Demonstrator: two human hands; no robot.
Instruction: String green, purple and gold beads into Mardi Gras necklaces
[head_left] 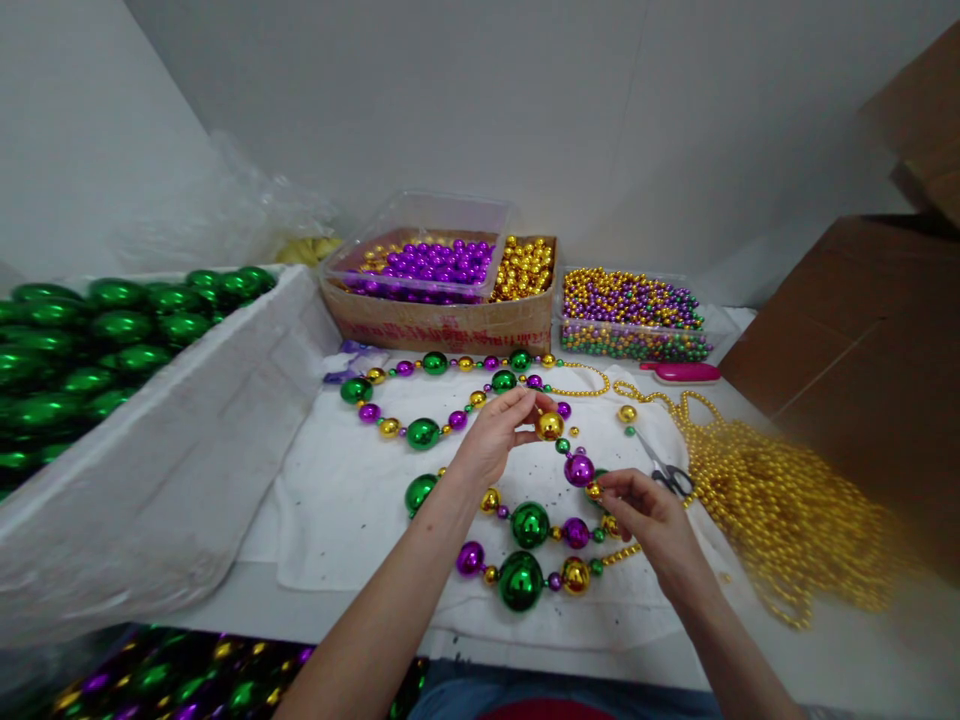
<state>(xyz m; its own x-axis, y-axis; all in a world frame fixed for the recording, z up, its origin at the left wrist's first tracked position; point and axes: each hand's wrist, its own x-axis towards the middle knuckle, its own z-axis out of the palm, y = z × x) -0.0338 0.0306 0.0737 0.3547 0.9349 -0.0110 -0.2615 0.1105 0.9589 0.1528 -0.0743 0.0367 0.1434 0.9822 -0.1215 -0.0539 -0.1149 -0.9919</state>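
Observation:
My left hand (504,432) pinches a bead strand by a large gold bead (550,426), fingers closed. The strand runs down to the right through a small green bead and a purple bead (579,470). At its lower part, my right hand (646,515) has its fingers closed on a small gold bead (593,491). Below the hands lies a necklace section with a large green bead (520,581) and purple and gold beads. Another beaded loop with a green bead (424,434) rests behind my left wrist. Scissors (670,476) lie beside my right hand.
A white foam box (262,400) of green ovals stands left. At the back are a cardboard box (442,325) with purple and gold beads and a clear bin (637,335) of small beads. Gold bead chains (780,510) pile up right, before brown cardboard (847,330).

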